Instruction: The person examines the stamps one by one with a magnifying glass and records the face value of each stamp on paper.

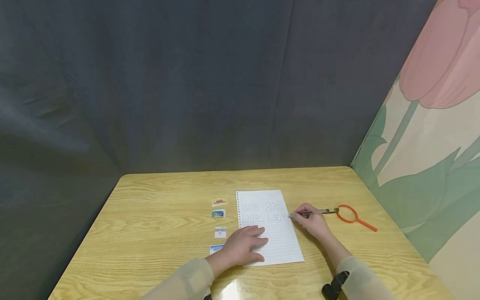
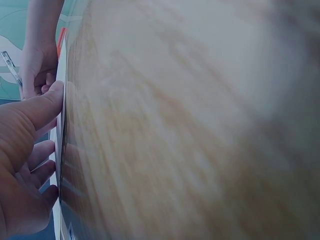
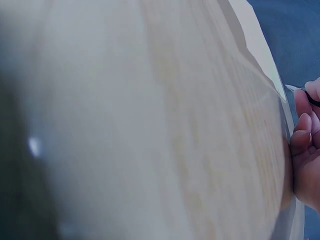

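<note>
head: even, dimmish; glare on table (image 1: pixel 240 287) near edge
wrist cams: table (image 2: pixel 200 125) wood blurred, out of focus
shadows: soft, faint
edges: slight wide-angle bend

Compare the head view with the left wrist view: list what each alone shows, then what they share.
Only the head view shows the orange-rimmed magnifying glass, the four small picture cards beside the sheet, and the pencilled writing. Only the left wrist view shows the left hand's fingers from close up, lying against the sheet's edge. Both show the left hand, the right hand holding the pen, the white lined paper sheet and the light wooden table.
</note>
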Available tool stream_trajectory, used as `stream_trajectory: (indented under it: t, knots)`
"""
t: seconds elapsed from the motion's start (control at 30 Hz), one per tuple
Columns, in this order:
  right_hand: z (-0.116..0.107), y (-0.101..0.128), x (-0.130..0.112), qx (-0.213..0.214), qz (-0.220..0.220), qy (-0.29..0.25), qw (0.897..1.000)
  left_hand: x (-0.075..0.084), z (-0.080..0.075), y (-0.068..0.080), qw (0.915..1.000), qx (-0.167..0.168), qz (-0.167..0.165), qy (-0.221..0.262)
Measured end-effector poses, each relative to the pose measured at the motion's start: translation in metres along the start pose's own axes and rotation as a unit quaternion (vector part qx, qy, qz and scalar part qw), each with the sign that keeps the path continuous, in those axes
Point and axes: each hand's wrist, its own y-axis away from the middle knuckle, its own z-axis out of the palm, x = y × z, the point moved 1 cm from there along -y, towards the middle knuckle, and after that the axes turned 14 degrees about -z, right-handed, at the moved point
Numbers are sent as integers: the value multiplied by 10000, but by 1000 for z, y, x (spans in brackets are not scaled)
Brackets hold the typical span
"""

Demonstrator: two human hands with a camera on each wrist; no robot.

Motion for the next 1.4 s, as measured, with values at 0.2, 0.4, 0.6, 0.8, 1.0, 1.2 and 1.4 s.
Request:
stream_trajectory:
  t: [0.2,0.4,0.6,0.8,1.0,1.2,1.4]
  knots:
    - [-2,1,1,21,-551,-458,9974,2,-2,2,10000,-13,-15,7]
    - [-7,0,0,-167,-485,-1208,9913,3,-3,2,10000,-33,0,4]
    - [-12,-2,-5,-498,-635,-2731,9586,3,-3,2,10000,-13,17,-11]
    - [-16,-2,-8,-704,-1035,-3026,9449,3,-3,1,10000,2,29,-32]
    - [-20,0,-1,-346,-25,-3243,9453,4,-2,2,10000,-4,36,-56]
    - [-24,1,4,-293,166,-2499,9677,3,-3,2,10000,-74,0,-41]
    - [-31,3,-4,-145,588,-1634,9847,1,-2,1,10000,-52,27,-60]
